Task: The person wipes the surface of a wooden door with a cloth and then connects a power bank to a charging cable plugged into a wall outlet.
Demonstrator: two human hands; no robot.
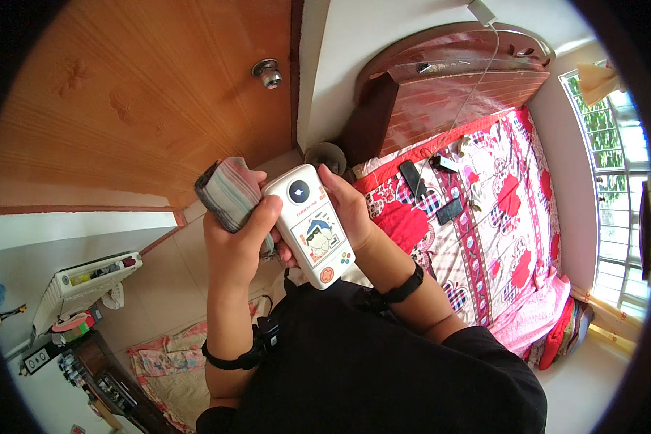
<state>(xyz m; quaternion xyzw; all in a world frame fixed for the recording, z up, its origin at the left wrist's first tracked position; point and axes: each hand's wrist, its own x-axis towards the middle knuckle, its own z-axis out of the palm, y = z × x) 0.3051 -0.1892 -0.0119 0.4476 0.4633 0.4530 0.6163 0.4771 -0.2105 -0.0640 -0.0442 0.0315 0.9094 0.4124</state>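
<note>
Both my hands grip a white handheld device [314, 233] in front of my chest. It is shaped like a small game console, with a round dark disc near its top, a cartoon picture, and coloured buttons at its lower end. My left hand [233, 242] has its thumb on the device's left edge and also clutches a folded striped cloth [231, 189] in grey, white and pink. Around the device's upper right side curls my right hand [349, 210]; its fingertips behind the device are hidden. Black straps circle both forearms.
A brown wooden door [159, 79] with a round knob [267, 73] stands ahead on the left. To the right is a bed [477, 239] with a red patterned sheet, holding phones [412, 179]. A patterned mat [170, 369] and a cluttered shelf [105, 376] are at lower left.
</note>
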